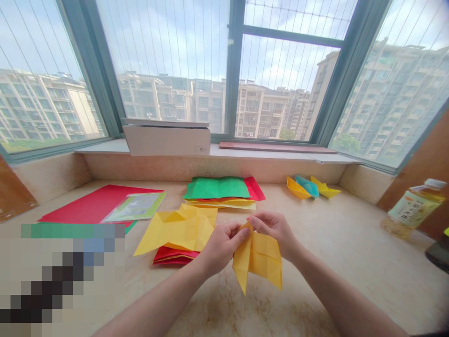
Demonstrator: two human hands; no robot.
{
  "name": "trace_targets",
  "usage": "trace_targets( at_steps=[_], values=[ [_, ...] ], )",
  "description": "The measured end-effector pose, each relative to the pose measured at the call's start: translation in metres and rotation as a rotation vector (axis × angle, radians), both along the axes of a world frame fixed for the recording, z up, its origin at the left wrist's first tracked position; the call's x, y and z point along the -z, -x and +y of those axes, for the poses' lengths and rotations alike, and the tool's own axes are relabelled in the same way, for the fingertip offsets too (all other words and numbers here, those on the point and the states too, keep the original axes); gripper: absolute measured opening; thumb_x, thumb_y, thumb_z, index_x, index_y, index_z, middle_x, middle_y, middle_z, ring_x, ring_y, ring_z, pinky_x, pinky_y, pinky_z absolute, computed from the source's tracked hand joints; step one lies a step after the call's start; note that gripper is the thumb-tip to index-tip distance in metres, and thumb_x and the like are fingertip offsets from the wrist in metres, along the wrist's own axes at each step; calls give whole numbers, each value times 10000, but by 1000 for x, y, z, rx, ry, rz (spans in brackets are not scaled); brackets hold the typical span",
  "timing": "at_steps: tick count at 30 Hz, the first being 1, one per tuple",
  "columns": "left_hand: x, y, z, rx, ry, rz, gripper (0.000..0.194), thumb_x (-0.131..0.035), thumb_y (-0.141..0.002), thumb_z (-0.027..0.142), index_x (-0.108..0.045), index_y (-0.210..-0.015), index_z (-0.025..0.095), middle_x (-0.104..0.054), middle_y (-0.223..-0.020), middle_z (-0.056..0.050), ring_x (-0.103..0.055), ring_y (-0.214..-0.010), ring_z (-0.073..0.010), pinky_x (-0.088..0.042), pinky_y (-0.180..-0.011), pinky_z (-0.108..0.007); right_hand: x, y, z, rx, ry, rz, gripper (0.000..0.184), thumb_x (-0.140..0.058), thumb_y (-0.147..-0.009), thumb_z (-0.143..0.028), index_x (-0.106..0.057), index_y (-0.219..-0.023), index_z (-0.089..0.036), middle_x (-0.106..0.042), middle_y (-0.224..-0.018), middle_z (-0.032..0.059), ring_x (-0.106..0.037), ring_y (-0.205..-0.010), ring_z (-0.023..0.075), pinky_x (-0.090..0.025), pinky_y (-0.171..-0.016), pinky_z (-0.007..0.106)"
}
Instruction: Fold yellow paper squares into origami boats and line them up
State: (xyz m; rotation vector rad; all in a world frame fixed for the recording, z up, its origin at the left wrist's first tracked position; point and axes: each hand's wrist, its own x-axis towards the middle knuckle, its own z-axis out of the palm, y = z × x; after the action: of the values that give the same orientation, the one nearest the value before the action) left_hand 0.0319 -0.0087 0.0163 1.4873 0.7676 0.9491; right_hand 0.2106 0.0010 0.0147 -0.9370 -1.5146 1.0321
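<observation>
Both my hands pinch a partly folded sheet of yellow paper [264, 255] near its top edge, above the stone counter. My left hand [224, 243] grips its upper left corner with the thumb on top. On the right side of that edge, my right hand [271, 229] has thumb and fingers closed on the paper. Creases cross the sheet, and a pointed flap hangs down at its left. Close to my left hand lie creased yellow sheets [178, 229] over folded red paper [173, 256].
Farther back lies folded green paper [219, 188] over red and yellow sheets. Small paper boats [307, 187] stand at the back right. Flat red sheets [87, 203] with a plastic packet [135, 207] lie left. A drink bottle [414, 208] stands right; a white box [168, 139] sits on the sill.
</observation>
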Motion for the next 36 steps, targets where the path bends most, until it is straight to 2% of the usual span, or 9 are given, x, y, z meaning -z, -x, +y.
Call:
trace_targets(
  at_steps=[5, 14, 17, 21, 25, 28, 31, 33, 36],
  values=[
    [3, 2, 4, 31, -49, 17, 426, -630, -838, 557, -658, -809, 133, -521, -633, 23, -397, -503, -73, -293, -454, -196, 2, 0, 1, 26, -51, -54, 317, -674, -843, -486, -757, -840, -179, -701, -716, 36, -600, -635, 151, -457, -575, 251],
    [6, 5, 7, 5, -117, 96, 444, -607, -842, 573, -586, -720, 147, -451, -594, 39, -377, -511, -80, -258, -450, -200, 3, 2, 4, 115, -66, -124, 482, -597, -857, -574, -619, -582, -178, -559, -527, -1, -454, -481, 112, -364, -472, 236],
    [4, 4, 7, -14, -124, 102, 444, -615, -827, 577, -568, -705, 154, -464, -604, 38, -389, -523, -86, -273, -464, -204, 3, 4, 6, 102, -74, -99, 535, -550, -857, -641, -664, -625, -173, -568, -544, 9, -456, -483, 117, -367, -469, 243],
    [1, 5, 7, -81, -167, 148, 433, -622, -824, 549, -551, -669, 151, -454, -619, 35, -383, -559, -93, -271, -480, -207, 0, 3, 6, -10, -4, -89, 572, -520, -862, -674, -730, -751, -154, -567, -554, 7, -461, -490, 117, -352, -469, 239],
    [1, 5, 9, -139, -206, 194, 444, -623, -826, 528, -523, -614, 151, -423, -594, 43, -351, -556, -87, -252, -478, -207, 0, 0, 5, -111, 74, -107, 461, -638, -825, -604, -761, -823, -160, -641, -634, 17, -529, -565, 124, -390, -519, 230],
    [2, 4, 11, -162, -200, 199, 442, -648, -804, 539, -560, -625, 145, -469, -586, 36, -390, -548, -90, -273, -475, -203, 1, -1, 7, -99, 80, -129, 383, -722, -776, -545, -774, -834, -171, -690, -686, 23, -578, -623, 139, -437, -576, 240],
    [1, 4, 11, -118, -125, 130, 412, -671, -794, 536, -646, -749, 128, -611, -684, -14, -533, -608, -124, -371, -516, -209, 2, -3, 9, -23, 46, -129, 396, -708, -783, -552, -771, -810, -162, -696, -683, 29, -579, -604, 142, -441, -564, 249],
    [1, 5, 11, -28, -58, 72, 414, -657, -813, 531, -685, -842, 119, -679, -782, -59, -611, -670, -157, -439, -568, -228, 3, -3, 11, 44, 25, -94, 415, -687, -792, -567, -760, -802, -158, -691, -675, 32, -577, -592, 148, -444, -553, 258],
    [2, 6, 10, 92, 17, 66, 446, -611, -849, 542, -702, -876, 107, -700, -755, -87, -633, -613, -159, -469, -553, -241, 4, -2, 13, 118, 46, -15, 425, -682, -786, -582, -744, -814, -163, -695, -680, 34, -576, -557, 151, -442, -514, 261]
  ],
)
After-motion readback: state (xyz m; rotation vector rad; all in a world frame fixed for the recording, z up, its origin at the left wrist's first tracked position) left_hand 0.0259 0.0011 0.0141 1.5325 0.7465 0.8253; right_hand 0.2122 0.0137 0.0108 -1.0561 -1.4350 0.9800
